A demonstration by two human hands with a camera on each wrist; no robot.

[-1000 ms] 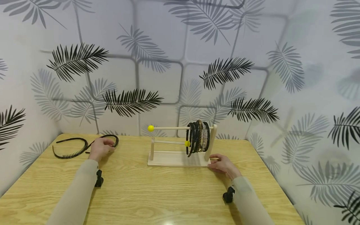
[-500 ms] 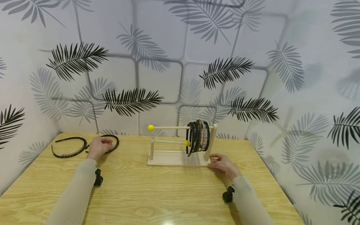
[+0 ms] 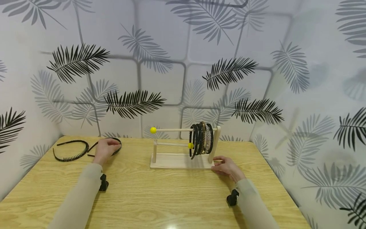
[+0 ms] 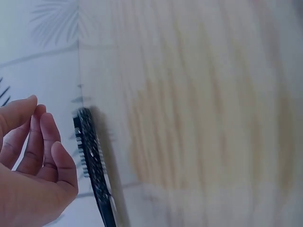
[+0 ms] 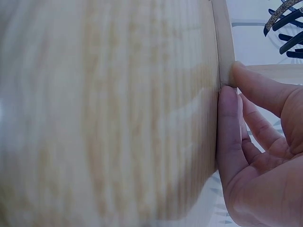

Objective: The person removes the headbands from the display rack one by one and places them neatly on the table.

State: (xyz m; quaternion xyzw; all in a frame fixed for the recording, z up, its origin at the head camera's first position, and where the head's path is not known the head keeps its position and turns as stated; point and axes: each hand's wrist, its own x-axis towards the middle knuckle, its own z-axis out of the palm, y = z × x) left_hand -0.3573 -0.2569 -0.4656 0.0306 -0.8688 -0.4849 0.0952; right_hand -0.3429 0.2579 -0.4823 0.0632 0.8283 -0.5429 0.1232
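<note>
Where the far left part of the table (image 3: 160, 197) nears the patterned wall (image 3: 160, 76), a dark toothed headband (image 4: 94, 158) lies directly by the left hand (image 3: 105, 150), partly hidden under it in the head view. Seen from the left wrist, the headband runs just beside the fingers, its teeth facing them. That hand is loosely curled, thumb tip close to the fingertips, the gap between them narrow, with nothing visible in its grasp; whether any finger touches the headband cannot be told. Farther left, just beside the first, lies a second headband (image 3: 87, 148).

Well apart, the right hand (image 3: 227, 167) pinches the near right corner of the stand (image 3: 171, 161), thumb on top of the base and index finger along its outer edge. Several headbands (image 3: 203, 138) hang side by side at the right end of the stand's upper rail (image 3: 174, 130); a yellow ball (image 3: 153, 130) caps its left end.

Both forearms, in pale sleeves (image 3: 75, 194), reach forward and slant inward, the left from the lower left, the right from the lower right.
</note>
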